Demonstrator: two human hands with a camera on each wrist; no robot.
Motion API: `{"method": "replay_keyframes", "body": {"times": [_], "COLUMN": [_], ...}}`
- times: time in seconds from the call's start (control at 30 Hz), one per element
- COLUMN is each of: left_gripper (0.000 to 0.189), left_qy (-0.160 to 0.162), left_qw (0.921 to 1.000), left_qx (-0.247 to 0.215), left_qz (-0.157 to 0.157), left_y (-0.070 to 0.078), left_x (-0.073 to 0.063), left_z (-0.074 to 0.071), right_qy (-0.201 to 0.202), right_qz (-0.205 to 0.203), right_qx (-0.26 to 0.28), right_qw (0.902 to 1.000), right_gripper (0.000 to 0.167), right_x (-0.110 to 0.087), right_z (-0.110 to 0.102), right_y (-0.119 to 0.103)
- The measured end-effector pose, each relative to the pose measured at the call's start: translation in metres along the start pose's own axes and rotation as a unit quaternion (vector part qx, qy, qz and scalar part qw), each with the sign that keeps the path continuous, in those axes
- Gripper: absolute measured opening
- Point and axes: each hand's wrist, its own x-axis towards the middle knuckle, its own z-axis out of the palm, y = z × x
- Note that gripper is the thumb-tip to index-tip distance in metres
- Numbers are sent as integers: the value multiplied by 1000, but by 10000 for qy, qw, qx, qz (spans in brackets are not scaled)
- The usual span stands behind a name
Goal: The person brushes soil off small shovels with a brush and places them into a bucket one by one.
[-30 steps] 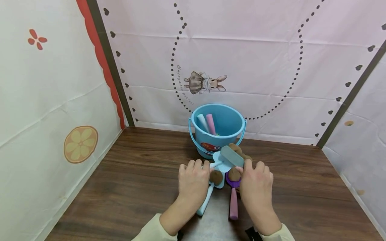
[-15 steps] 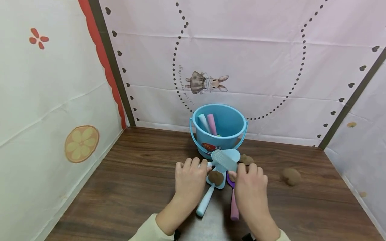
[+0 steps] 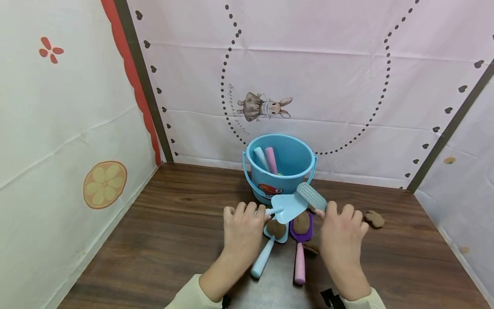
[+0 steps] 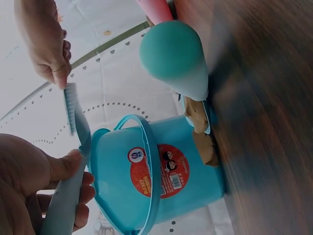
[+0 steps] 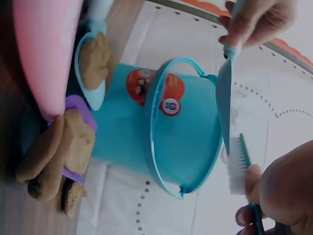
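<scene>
My left hand (image 3: pixel 244 229) grips the handle of a light blue toy shovel (image 3: pixel 287 207), its blade raised over the table in front of the bucket. My right hand (image 3: pixel 343 240) holds a small brush (image 3: pixel 311 196) with a grey-blue back. In the right wrist view its pale bristles (image 5: pixel 237 169) are right at the blade's edge. Below lie another light blue shovel (image 3: pixel 262 259) and a purple shovel with a pink handle (image 3: pixel 300 262), each bearing a brown dough-like lump (image 3: pixel 276 228). A further brown piece (image 3: pixel 374 219) lies right of my right hand.
The blue bucket (image 3: pixel 291 183) stands at the back, a light blue handle (image 3: pixel 261 158) and a pink handle (image 3: pixel 271 159) sticking up inside. More brown material (image 3: pixel 311 247) lies beside the purple shovel. Printed cloth walls (image 3: pixel 332 86) border the wooden table (image 3: pixel 185 201).
The brush has swung across the blade and off to the right with my right hand. A brown piece from near the bucket now lies farther right. The left hand has barely moved.
</scene>
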Motion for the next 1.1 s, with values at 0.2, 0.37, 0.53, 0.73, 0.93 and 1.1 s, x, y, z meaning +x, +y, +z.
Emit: {"method": "replay_keyframes", "body": {"times": [0.2, 0.37, 0.53, 0.73, 0.93, 1.1], "left_gripper": [29, 28, 29, 30, 31, 31], "left_qy": [-61, -83, -30, 11, 70, 19], "left_qw": [9999, 9997, 9999, 9999, 9999, 9999], "left_qx": [-146, -212, -157, -154, -76, 6], "left_qz": [-67, -98, -13, 28, 112, 148], "left_y": [1, 1, 2, 1, 0, 0], "left_x": [0, 2, 2, 1, 0, 0], "left_z": [-2, -4, -5, -3, -1, -3], "right_qy": [-462, -753, -543, -84, -308, -429], "right_qz": [-214, -687, -369, -15, -235, -653], "right_qx": [181, 29, 108, 23, 164, 21], "right_qw": [9985, 9948, 9978, 10000, 9991, 9969], "right_gripper": [38, 43, 41, 42, 41, 43], "right_x": [-8, -19, -13, -1, -7, -20], "right_z": [-4, -2, 2, -2, -9, -2], "right_y": [-18, -34, -23, 2, -17, -36]}}
